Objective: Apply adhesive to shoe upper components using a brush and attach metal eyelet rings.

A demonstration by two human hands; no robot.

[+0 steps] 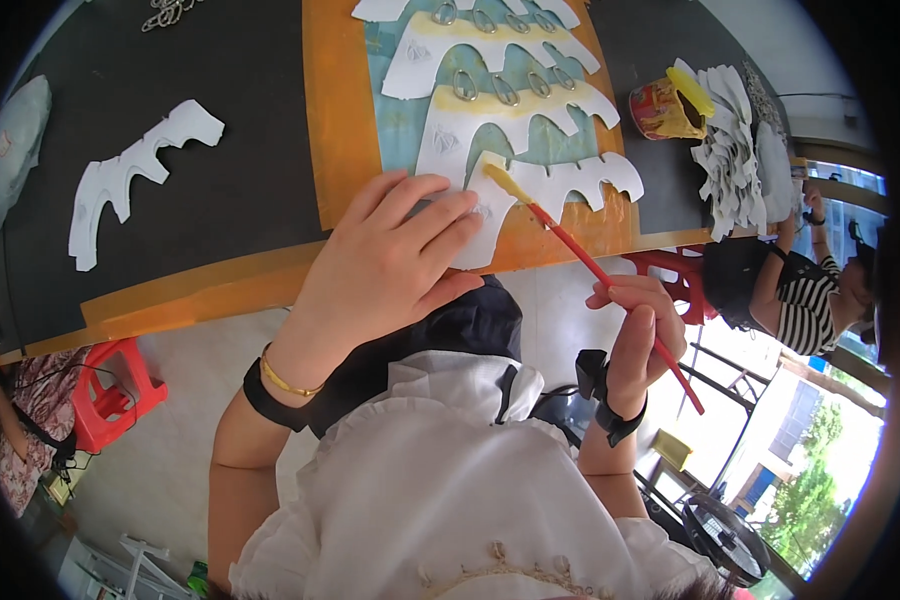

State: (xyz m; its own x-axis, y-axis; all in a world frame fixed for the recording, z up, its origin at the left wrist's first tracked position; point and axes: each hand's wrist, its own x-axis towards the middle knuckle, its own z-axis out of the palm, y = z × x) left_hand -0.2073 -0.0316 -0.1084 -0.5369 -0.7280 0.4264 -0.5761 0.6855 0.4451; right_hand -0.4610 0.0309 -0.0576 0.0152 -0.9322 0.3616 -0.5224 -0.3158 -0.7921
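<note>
My left hand (400,245) lies open with its fingertips pressed on the left end of a white scalloped piece (485,225) at the table's near edge. My right hand (640,330) is closed around the red handle of a brush (590,260). The brush's yellowish bristles touch the upper edge of that piece, near its left end. Just beyond lie more white scalloped pieces (450,125), overlapping in rows, with yellowish smears along their upper edges. Several oval metal rings (505,90) sit along those edges.
The pieces rest on a pale blue sheet (375,75) framed by orange-brown tape (342,120). Further right are a red-and-yellow tub (660,110) and a stack of white pieces (725,150). A single white piece (135,165) lies left. People sit at both sides.
</note>
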